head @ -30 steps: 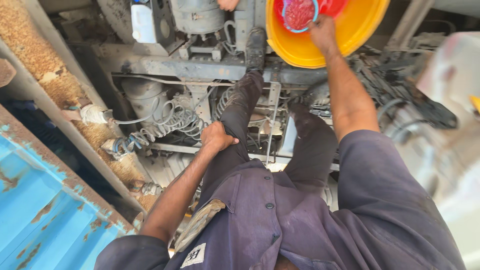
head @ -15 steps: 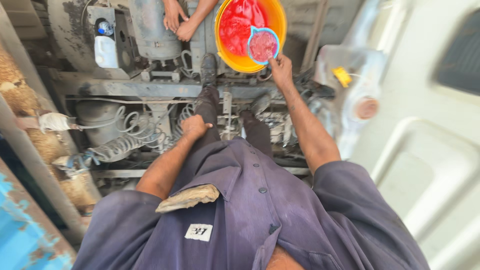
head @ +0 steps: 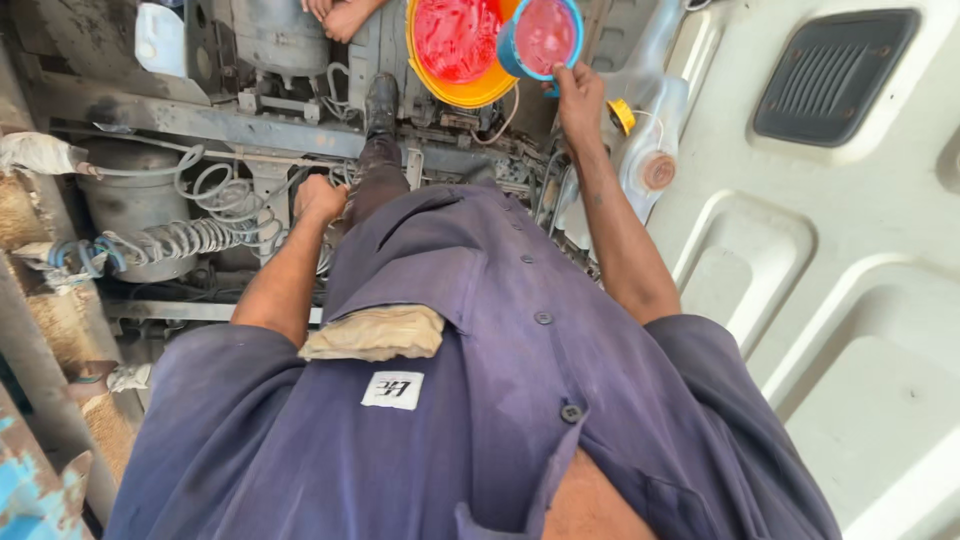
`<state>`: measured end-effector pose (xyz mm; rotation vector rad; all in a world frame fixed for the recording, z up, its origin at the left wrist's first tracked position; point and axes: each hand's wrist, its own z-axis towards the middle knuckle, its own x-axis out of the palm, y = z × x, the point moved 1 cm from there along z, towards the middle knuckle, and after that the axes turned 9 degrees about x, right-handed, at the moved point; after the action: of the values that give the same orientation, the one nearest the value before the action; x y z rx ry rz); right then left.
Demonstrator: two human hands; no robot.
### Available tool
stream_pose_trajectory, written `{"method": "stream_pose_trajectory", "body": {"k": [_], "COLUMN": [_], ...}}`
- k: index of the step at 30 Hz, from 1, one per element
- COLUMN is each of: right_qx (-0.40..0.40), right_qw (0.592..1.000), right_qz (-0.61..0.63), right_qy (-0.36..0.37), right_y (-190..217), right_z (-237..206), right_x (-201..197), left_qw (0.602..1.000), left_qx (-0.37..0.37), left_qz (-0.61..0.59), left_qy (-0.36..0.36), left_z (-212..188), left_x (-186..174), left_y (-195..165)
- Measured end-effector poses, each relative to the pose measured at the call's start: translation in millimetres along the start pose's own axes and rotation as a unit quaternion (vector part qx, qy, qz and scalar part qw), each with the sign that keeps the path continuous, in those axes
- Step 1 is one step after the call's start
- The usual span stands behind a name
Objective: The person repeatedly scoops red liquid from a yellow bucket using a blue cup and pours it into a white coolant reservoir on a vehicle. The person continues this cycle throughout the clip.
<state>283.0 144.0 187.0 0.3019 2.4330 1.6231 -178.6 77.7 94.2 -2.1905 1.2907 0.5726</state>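
My right hand [head: 581, 97] grips a small blue jug [head: 541, 36] holding red liquid, lifted just beside an orange basin [head: 452, 88] that also holds red liquid. Right of the hand stands a translucent plastic tank [head: 655, 130] with a yellow cap [head: 622, 116] hanging off it. My left hand [head: 319, 199] is closed in a fist and rests on my left knee. I stand on a dark truck chassis, one black boot [head: 380, 102] on the frame. Another person's hands [head: 338, 14] show at the top edge, near the basin.
Coiled air hoses [head: 205, 222] and a grey cylinder tank [head: 130, 200] lie at left. A white plastic jug [head: 160, 40] sits top left. A tilted white cab panel [head: 820, 250] fills the right side. A rusty rail [head: 50, 330] runs down the left.
The view has swung right and closer. My right hand has lifted the blue jug from over the basin toward its right edge. My left hand stays on my knee.
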Motion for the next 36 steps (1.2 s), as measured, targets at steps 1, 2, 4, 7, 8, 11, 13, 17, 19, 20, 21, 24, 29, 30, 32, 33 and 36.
{"method": "stream_pose_trajectory", "body": {"k": [1, 2, 4, 7, 8, 11, 13, 17, 19, 20, 21, 24, 29, 30, 32, 33, 36], "right_qx": [-0.002, -0.005, -0.004, -0.001, 0.001, -0.028, -0.029, -0.016, -0.018, -0.02, -0.029, -0.05, -0.085, -0.085, -0.096, -0.095, -0.078], "right_qw": [1.0, 1.0, 1.0, 1.0, 1.0, 0.999, 0.999, 1.0, 1.0, 1.0, 0.999, 0.999, 0.994, 0.991, 0.992, 0.993, 0.993], "right_qz": [0.003, 0.001, 0.0, 0.006, 0.01, 0.023, 0.014, 0.013, 0.013, 0.016, 0.019, 0.014, -0.034, -0.066, -0.021, 0.006, 0.046], "right_qy": [0.005, 0.009, 0.01, 0.005, 0.003, 0.014, 0.011, 0.013, 0.003, 0.0, 0.005, 0.0, -0.053, -0.077, -0.08, -0.074, -0.075], "right_y": [4.9, 11.2, 20.7, 29.7, 28.4, 32.3, 35.2, 34.8, 35.1, 33.9, 34.2, 29.0, 15.3, 11.5, 7.0, 2.7, -7.8], "right_z": [-3.3, -6.2, -7.4, -11.0, -12.3, -13.4, -16.1, -24.5, -29.0, -29.0, -29.9, -36.5, -42.7, -45.2, -52.6, -58.4, -79.8], "right_x": [0.8, -2.5, -2.5, -0.5, 4.0, 12.4, 17.0, 21.5, 22.7, 23.7, 25.2, 26.4, 29.2, 27.0, 25.2, 19.7, 7.5], "left_qw": [1.0, 1.0, 1.0, 0.998, 0.997, 0.992, 0.991, 0.984, 0.98, 0.977, 0.979, 0.985, 0.984, 0.985, 0.973, 0.977, 0.981], "left_qx": [-0.005, -0.006, -0.006, 0.039, 0.06, 0.065, 0.074, 0.081, 0.13, 0.154, 0.146, 0.137, 0.155, 0.167, 0.151, 0.143, 0.141], "left_qz": [-0.003, -0.009, -0.026, -0.048, -0.054, -0.093, -0.097, -0.142, -0.127, -0.118, -0.107, -0.068, -0.07, -0.033, -0.171, -0.157, -0.13], "left_qy": [-0.008, -0.014, -0.001, -0.01, -0.019, -0.053, -0.059, -0.073, -0.084, -0.091, -0.092, -0.084, -0.046, -0.03, 0.003, 0.007, 0.015], "left_z": [-3.9, -8.0, -8.6, -8.1, -6.0, -1.1, 1.2, -0.3, -3.4, -2.4, -2.3, -2.8, 0.8, 2.7, 6.2, 7.2, 12.9], "left_x": [-4.4, -3.2, -7.1, -10.7, -10.8, -18.0, -24.5, -37.1, -41.1, -44.5, -48.8, -48.2, -43.1, -41.6, -36.6, -34.3, -32.8], "left_y": [5.8, 6.1, 6.7, 1.6, 1.7, -10.0, -20.0, -33.5, -39.3, -39.9, -39.2, -37.5, -32.8, -34.3, -35.5, -35.2, -29.6]}}
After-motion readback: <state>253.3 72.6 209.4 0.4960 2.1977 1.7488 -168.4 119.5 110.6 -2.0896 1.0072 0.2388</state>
